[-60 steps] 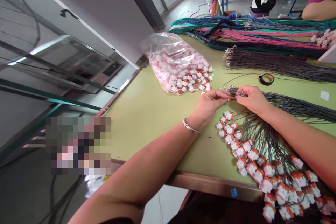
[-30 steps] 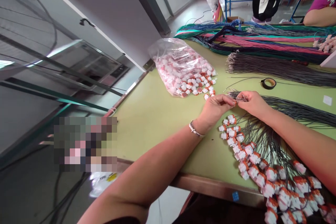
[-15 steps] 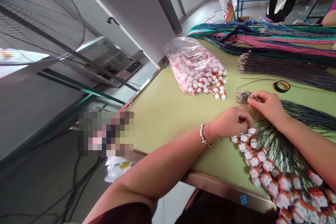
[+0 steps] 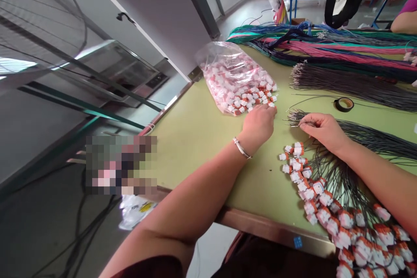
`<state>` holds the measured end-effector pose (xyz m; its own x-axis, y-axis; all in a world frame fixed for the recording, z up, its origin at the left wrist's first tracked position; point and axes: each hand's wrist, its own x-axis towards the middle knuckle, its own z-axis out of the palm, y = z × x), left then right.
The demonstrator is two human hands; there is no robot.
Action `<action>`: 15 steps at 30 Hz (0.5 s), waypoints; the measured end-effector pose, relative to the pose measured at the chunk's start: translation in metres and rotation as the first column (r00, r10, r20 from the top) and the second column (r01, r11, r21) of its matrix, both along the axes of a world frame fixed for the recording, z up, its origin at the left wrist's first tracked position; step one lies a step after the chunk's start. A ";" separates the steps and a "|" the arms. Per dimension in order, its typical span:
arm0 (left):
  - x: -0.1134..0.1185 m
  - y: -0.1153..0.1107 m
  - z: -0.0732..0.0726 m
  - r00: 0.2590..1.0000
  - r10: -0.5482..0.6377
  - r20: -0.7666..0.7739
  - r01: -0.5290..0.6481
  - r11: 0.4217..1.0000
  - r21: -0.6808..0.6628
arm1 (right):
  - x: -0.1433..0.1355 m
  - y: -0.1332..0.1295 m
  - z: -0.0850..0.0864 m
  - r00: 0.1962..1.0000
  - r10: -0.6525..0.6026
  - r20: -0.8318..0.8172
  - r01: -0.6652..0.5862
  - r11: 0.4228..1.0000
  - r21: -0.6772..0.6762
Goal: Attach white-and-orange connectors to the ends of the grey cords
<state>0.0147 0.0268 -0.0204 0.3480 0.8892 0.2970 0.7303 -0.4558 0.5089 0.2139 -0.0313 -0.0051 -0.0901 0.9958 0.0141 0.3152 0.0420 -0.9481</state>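
My left hand (image 4: 259, 127) reaches over the edge of a pile of white and orange plastic connectors (image 4: 250, 102). Its fingers are bent down and close together; the tips are hidden, so what they hold does not show. My right hand (image 4: 322, 129) pinches dark thin wires (image 4: 308, 122) between thumb and fingers. It is above a bundle of dark grey wires (image 4: 378, 137) with bare metal ends (image 4: 295, 117). Below it, a hanging cluster of wired connectors (image 4: 325, 200) runs down over the table's front edge.
A clear plastic bag (image 4: 224, 58) full of connectors lies on the green table (image 4: 195, 139). Black tape (image 4: 344, 104), another grey wire bundle (image 4: 352, 87) and long coloured wires (image 4: 325, 50) lie to the right. A wire-guarded fan (image 4: 42, 17) stands left. Another person's arm (image 4: 404, 21) shows at far right.
My left hand has moved from the top of the wired connectors up and left to the loose ones by the bag. My right hand keeps its pinch on the wires. The view has shifted slightly.
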 end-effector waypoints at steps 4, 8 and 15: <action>-0.004 -0.006 0.011 0.934 0.003 0.357 0.020 0.998 -0.060 | -0.005 -0.001 0.004 0.999 -0.028 -0.019 0.028 0.999 -0.024; 0.002 -0.015 0.018 0.688 0.134 0.713 0.290 0.850 -0.440 | -0.005 -0.001 0.003 0.997 -0.066 -0.025 0.065 0.997 -0.029; 0.014 -0.023 0.002 0.475 0.305 0.825 0.561 0.618 -0.551 | -0.004 -0.005 0.002 0.995 -0.098 -0.009 0.099 0.995 0.025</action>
<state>0.0287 0.0043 -0.0188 0.4630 0.8706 -0.1665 -0.2540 0.3103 0.9161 0.2102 -0.0360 -0.0027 0.0086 0.9992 0.0401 0.3116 0.0354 -0.9495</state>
